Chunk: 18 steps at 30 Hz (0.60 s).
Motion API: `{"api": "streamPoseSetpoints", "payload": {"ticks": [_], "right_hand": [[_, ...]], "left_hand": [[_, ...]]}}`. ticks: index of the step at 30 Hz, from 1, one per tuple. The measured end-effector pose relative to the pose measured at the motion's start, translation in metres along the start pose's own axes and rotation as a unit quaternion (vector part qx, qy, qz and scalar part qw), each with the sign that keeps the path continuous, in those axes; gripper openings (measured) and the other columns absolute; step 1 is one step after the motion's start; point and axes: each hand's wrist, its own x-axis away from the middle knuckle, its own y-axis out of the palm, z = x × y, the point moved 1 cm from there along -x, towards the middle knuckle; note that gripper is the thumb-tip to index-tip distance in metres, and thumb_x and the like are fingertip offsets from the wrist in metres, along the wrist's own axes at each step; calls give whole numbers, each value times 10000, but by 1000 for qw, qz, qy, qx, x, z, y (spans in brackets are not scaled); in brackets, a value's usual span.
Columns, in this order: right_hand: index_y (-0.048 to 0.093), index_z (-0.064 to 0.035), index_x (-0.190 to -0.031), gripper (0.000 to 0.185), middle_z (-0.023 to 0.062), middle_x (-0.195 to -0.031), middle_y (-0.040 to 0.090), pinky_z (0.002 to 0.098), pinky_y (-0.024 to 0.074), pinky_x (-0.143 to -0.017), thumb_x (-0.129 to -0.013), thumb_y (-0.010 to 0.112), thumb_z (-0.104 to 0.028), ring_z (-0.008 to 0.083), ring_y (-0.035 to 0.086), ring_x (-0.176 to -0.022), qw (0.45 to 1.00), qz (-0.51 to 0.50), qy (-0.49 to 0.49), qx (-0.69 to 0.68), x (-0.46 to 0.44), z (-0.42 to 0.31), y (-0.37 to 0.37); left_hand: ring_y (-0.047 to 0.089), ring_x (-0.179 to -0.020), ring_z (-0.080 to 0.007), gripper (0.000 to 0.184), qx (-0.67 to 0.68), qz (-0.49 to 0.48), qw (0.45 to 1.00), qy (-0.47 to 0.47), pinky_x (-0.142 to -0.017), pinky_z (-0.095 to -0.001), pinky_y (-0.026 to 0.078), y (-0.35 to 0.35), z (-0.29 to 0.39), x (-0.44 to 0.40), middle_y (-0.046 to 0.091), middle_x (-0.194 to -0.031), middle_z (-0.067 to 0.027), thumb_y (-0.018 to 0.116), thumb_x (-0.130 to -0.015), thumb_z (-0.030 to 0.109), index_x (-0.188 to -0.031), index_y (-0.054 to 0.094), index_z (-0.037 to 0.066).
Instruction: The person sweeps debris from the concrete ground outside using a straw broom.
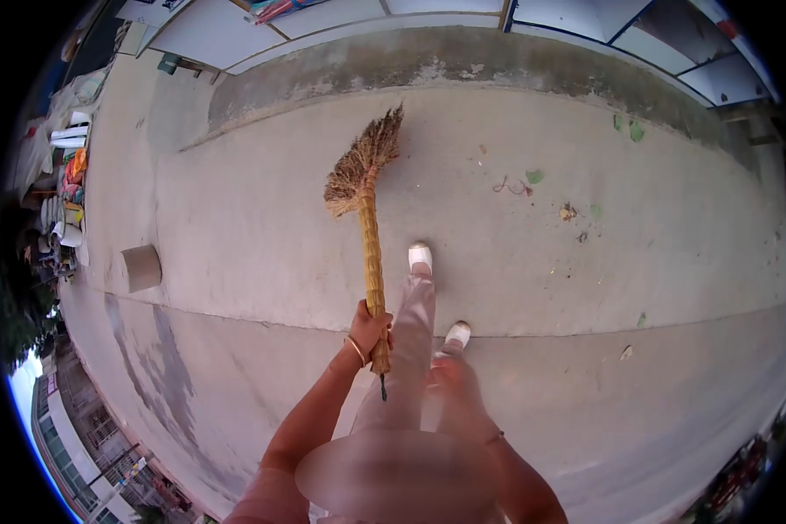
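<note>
Straw broom (371, 253) in our left hand (371, 323), we are standing on a concrete floor (262, 201), one white shoe (420, 255) resting ahead of the other. Our left fingers are gripping the handle near its end, where a short dark loop is sticking out towards us. The broom is pointing away from our body, its frayed head fanning out beyond our feet; whether it is touching the floor, we cannot tell. Our right hand (450, 371) is showing blurred beside our leg, and we cannot tell whether it is spread or curled. Ahead to the right, green leaves (534, 176), reddish string (524, 189) and crumbled debris (568, 211) are lying scattered. Off to the left, a squat brownish block (141, 268) is standing well apart from the broom.
</note>
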Motion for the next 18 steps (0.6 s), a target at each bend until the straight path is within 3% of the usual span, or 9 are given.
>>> {"api": "streamPoseSetpoints", "payload": {"ticks": [3, 5, 7, 9, 11, 13, 15, 16, 18], "right_hand": [[396, 9, -1170, 377, 99, -1057, 505, 274, 463, -723, -862, 484, -190, 152, 484, -1007, 999, 27, -27, -21, -40, -44, -19], [373, -10, -1201, 402, 95, -1117, 478, 298, 419, -819, -874, 459, -227, 165, 460, -1053, 990, 108, -82, -33, -67, -88, -27], [284, -36, -1272, 494, 122, -1208, 418, 326, 339, -928, -873, 460, -268, 211, 387, -1143, 975, 153, -158, -21, -111, -128, -35], [289, -32, -1273, 497, 124, -1228, 403, 318, 325, -939, -873, 459, -273, 208, 373, -1157, 970, 167, -170, 46, -154, -163, -27], [298, -25, -1276, 504, 126, -1269, 375, 304, 298, -960, -875, 457, -283, 203, 345, -1186, 944, 190, -202, 180, -188, -194, -17], [302, -21, -1278, 507, 128, -1289, 361, 297, 285, -970, -875, 455, -289, 201, 332, -1200, 922, 196, -223, 249, -209, -211, -3], [378, 3, -1216, 471, 177, -1219, 404, 320, 295, -966, -851, 487, -274, 276, 382, -1153, 913, 174, -249, 271, -219, -217, 15], [401, 7, -1187, 431, 178, -1175, 443, 327, 352, -923, -842, 501, -232, 271, 426, -1114, 903, 184, -271, 279, -212, -228, 28], [417, 9, -1165, 406, 172, -1161, 453, 326, 377, -895, -837, 505, -213, 260, 444, -1095, 902, 189, -288, 260, -203, -249, 45]], "left_hand": [[487, -487, -171, 250, 95, 36, 995, -20, -419, -317, 448, 9, 52, -97, 452, -659, -80, 540, -728, 83, -900, 360, 64], [484, -481, -176, 201, 122, -12, 990, -66, -414, -321, 445, 29, 69, -144, 439, -607, -74, 539, -723, 77, -850, 386, 49], [487, -476, -182, 161, 100, 21, 991, -84, -400, -325, 441, 84, 62, -130, 426, -572, -71, 536, -722, 72, -802, 400, 37], [475, -435, -201, 399, 62, -22, 988, -137, -351, -353, 432, 112, 37, -109, 431, -627, -89, 536, -697, 43, -1003, 282, 74], [489, -475, -190, 363, 49, -124, 977, -165, -385, -340, 432, 114, 35, -79, 428, -620, -72, 540, -701, 54, -990, 321, 78], [467, -420, -162, 294, 76, -163, 971, -160, -372, -300, 409, 86, 44, -67, 438, -579, -60, 550, -726, 19, -939, 358, 87], [462, -409, -154, 299, -84, -133, 978, -139, -354, -275, 392, 43, 69, -47, 456, -587, -60, 561, -721, 18, -961, 389, 71], [461, -402, -151, 300, -87, -132, 985, -72, -344, -273, 387, 17, 63, -38, 462, -590, -61, 559, -720, 16, -969, 400, 63], [464, -391, -147, 316, -54, -105, 991, -59, -328, -276, 383, -24, 78, -17, 463, -589, -58, 558, -716, 15, -989, 405, 54]]}}
